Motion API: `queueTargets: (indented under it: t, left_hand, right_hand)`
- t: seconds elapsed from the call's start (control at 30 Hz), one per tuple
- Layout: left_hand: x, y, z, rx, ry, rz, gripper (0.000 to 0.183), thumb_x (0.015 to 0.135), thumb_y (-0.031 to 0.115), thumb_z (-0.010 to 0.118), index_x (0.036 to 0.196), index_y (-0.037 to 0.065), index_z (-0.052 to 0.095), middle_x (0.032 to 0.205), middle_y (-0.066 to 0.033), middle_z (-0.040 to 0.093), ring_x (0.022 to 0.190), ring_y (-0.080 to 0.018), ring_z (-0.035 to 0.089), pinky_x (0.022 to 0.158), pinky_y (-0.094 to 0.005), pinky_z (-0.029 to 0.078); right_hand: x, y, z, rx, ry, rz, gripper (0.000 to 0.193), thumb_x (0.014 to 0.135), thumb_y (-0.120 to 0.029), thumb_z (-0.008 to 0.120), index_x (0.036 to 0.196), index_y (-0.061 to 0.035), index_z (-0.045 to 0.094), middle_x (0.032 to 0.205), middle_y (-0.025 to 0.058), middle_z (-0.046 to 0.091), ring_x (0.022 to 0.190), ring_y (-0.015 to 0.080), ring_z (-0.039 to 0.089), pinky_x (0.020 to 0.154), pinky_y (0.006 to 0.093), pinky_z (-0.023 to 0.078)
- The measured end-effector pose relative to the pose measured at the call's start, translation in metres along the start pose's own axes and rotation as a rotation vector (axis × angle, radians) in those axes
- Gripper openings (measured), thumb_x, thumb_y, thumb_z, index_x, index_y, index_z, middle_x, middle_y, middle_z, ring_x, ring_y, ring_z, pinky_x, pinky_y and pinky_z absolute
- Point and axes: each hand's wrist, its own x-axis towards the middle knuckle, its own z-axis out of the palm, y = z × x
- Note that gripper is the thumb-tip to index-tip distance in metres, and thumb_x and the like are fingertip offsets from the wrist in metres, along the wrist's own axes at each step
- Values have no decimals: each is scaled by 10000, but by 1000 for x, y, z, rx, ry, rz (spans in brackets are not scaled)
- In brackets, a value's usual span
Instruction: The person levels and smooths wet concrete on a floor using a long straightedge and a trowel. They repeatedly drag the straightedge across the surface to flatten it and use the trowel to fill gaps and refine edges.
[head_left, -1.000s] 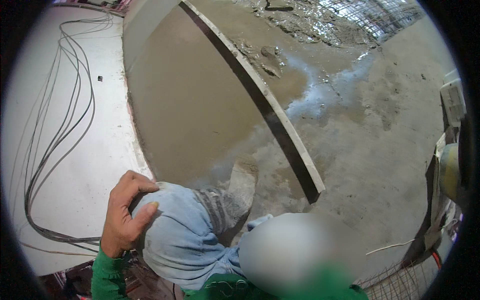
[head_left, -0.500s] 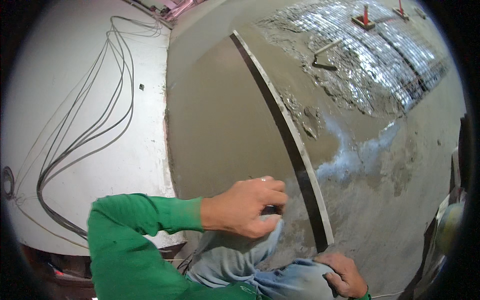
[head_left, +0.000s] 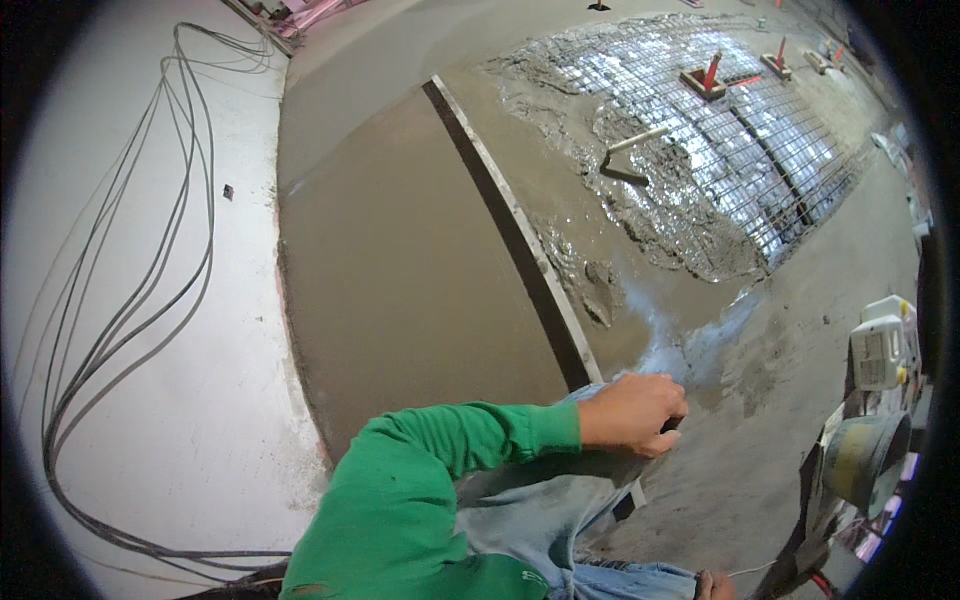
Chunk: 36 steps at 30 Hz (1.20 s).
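Note:
My left hand (head_left: 632, 412), in a green sleeve, is curled above my bent knee. A dark gap or object shows between its thumb and fingers, and I cannot make out which. Beneath and beyond it a long, narrow straightedge (head_left: 508, 195) lies across the wet grey concrete (head_left: 390, 260), its dark side facing left. My forearm and jeans (head_left: 530, 510) cover part of its near end. At the lower edge only a bit of my right hand (head_left: 715, 586) shows beside my other knee; its fingers are mostly hidden.
Cables (head_left: 150, 300) hang along the white wall (head_left: 240, 350) at left. Beyond lie rough concrete with a pale-handled tool (head_left: 638, 140), wire mesh (head_left: 720, 150) and a red post (head_left: 712, 72) in a small frame. A bucket (head_left: 865, 460) and a white jug (head_left: 880, 350) stand at right.
My left hand has moved right, now in front of the straightedge's near part. The view has shifted to the right, showing the jug and bucket more fully. My right hand has mostly slipped out of view.

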Motion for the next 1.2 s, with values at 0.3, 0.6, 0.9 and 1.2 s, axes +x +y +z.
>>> queueTargets:
  t: [0.3, 0.6, 0.9, 1.2]
  left_hand:
    - [45, -69, 34, -554, 469, -204, 298, 893, 246, 751, 1079, 15, 720, 1041, -142, 733, 982, -288, 704, 864, -420, 562]
    - [-48, -260, 72, -774, 917, -928, 494, 921, 213, 794, 1291, -70, 628, 1076, -137, 728, 908, -176, 699, 702, -317, 582]
    - [-42, -324, 104, -383, 918, -1046, 607, 846, 327, 880, 1220, -99, 665, 973, -123, 720, 846, -191, 677, 690, -344, 567]
    - [-22, -319, 135, -276, 993, -1049, 661, 748, 335, 955, 1146, -116, 682, 922, -102, 702, 811, -183, 639, 723, -361, 535]
  right_hand:
    - [33, -67, -68, -399, 389, -292, 426, 837, -167, 829, 1201, 11, 696, 1057, 219, 724, 1007, 413, 697, 864, 499, 540]
    - [252, -43, 114, -574, -165, -410, 847, 794, -615, 847, 1332, -9, 603, 1300, 259, 626, 1192, 457, 627, 984, 517, 543]
    - [257, -25, 235, -167, 375, -476, 612, 684, -106, 855, 1218, -31, 565, 1148, 201, 576, 1117, 432, 562, 963, 508, 483]
    - [257, -17, 239, -113, 363, -475, 663, 674, -80, 850, 1276, -44, 576, 1192, 201, 560, 1161, 423, 533, 1002, 503, 460]
